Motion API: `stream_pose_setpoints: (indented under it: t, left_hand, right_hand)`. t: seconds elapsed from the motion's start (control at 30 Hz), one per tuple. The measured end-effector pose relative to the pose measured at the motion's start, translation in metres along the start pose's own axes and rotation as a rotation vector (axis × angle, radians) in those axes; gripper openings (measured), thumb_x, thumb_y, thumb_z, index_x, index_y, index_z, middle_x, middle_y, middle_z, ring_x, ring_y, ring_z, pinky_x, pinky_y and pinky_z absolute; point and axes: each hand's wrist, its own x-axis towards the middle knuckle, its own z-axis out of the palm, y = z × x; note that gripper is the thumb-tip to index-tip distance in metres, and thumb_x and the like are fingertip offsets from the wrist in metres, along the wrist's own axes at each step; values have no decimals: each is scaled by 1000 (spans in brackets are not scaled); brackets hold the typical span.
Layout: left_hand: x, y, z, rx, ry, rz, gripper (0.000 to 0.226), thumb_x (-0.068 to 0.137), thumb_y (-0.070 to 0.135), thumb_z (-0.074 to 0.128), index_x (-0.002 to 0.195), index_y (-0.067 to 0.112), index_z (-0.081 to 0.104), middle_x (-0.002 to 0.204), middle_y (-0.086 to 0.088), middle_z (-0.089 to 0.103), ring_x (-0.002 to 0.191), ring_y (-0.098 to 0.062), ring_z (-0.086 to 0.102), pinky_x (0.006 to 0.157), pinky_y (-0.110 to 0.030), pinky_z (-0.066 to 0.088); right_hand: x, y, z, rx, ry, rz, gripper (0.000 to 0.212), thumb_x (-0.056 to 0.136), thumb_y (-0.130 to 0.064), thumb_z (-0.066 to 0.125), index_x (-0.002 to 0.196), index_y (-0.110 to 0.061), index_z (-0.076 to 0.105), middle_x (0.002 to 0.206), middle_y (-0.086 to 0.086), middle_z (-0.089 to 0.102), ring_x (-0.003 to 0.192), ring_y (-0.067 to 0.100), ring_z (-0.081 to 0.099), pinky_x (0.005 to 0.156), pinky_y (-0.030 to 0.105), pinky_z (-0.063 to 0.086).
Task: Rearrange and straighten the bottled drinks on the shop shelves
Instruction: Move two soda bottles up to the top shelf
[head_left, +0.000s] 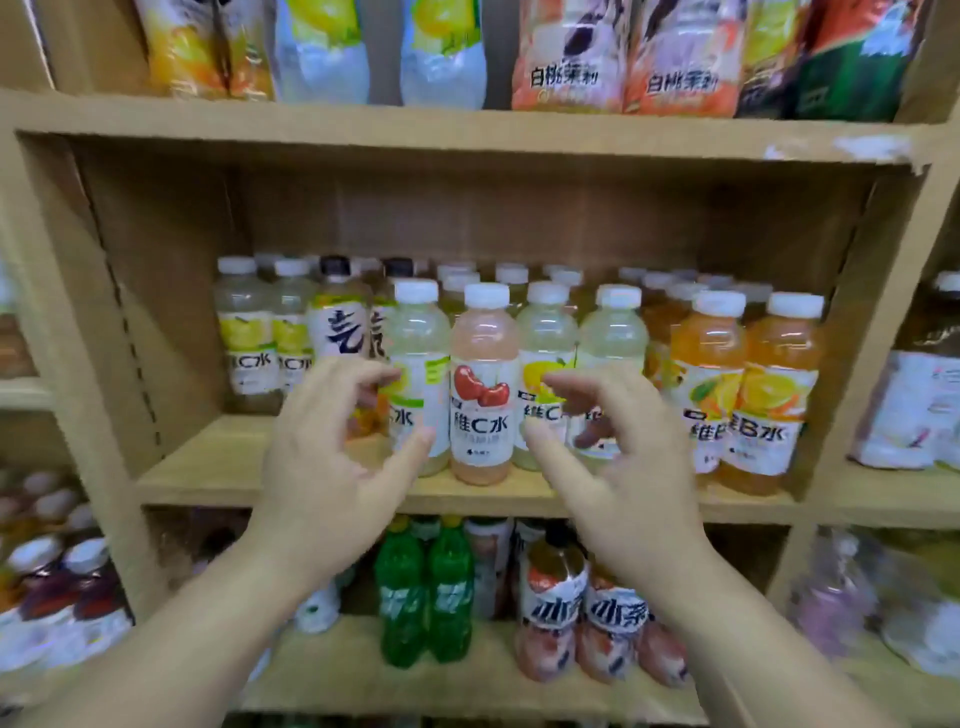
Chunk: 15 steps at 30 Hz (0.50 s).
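Observation:
On the middle wooden shelf (218, 467) stands a front row of white-capped bottles. A pink bottle (483, 384) with a red fruit label is upright at the centre. A pale lemon bottle (418, 332) stands to its left and another lemon bottle (545, 332) to its right. Two orange bottles (748, 384) stand at the right end. My left hand (332, 457) hovers open in front of the left lemon bottle, fingers curled and apart. My right hand (618, 457) hovers open in front of the right lemon bottles. Neither hand holds a bottle.
Two lemon bottles (260, 338) and dark-capped tea bottles (340, 322) stand further back at the left. Green soda bottles (426, 587) and peach-label bottles (582, 613) fill the shelf below. Large packs (571, 52) sit on the top shelf. More drinks flank both sides.

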Motion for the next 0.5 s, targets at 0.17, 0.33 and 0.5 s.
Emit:
stream_pose_setpoints:
  t: [0.17, 0.33, 0.5]
  left_hand:
    - [-92, -49, 19, 35, -169, -289, 42, 82, 49, 63, 112, 21, 63, 101, 15, 55, 95, -6, 54, 82, -14, 40]
    - [-138, -94, 42, 207, -401, -510, 54, 83, 35, 81, 128, 14, 58, 101, 7, 47, 100, -20, 54, 79, -16, 36]
    - [-156, -133, 62, 165, -590, -755, 67, 82, 47, 79, 133, 18, 44, 110, 4, 52, 113, -24, 59, 77, -31, 42]
  right_hand:
    - [-85, 41, 48, -2, -180, 185, 25, 90, -42, 63, 105, -22, 69, 100, -12, 59, 98, 6, 59, 81, 21, 47]
    - [-134, 76, 92, -49, -419, 440, 35, 90, -43, 70, 118, -24, 63, 107, -15, 52, 98, 0, 53, 86, 12, 43]
    - [-142, 97, 136, -115, -547, 767, 47, 86, -50, 75, 118, -26, 50, 103, -7, 52, 92, 16, 59, 81, 33, 55]
